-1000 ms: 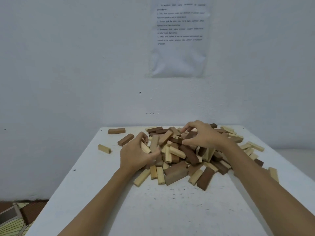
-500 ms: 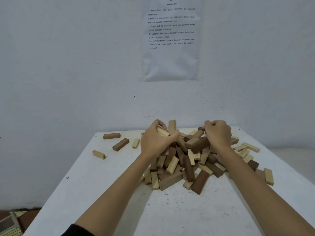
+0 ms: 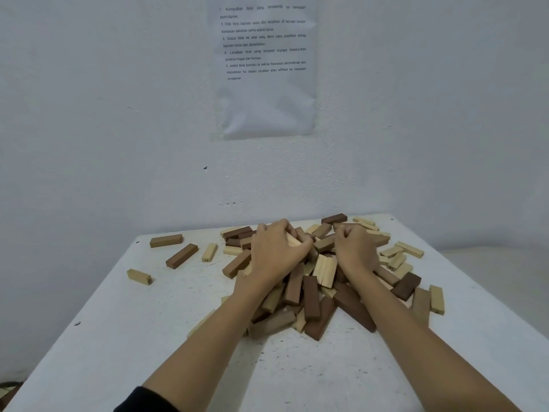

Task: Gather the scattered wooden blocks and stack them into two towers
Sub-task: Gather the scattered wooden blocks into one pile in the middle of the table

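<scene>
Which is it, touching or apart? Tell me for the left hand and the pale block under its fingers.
Touching. The head view shows the left hand with its fingers curled round the pale block.

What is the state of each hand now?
Left hand: grips a pale rectangular wooden block.
Right hand: curled; whether it holds anything cannot be told.

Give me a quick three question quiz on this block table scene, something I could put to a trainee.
1. True or false: two finished towers already stand on the white table.
2. The left hand grips: A a pale rectangular wooden block; B a pen; C nothing.
3. Fill in: the printed paper sheet hangs on the white ____.
Key: 1 false; 2 A; 3 wall.
</scene>
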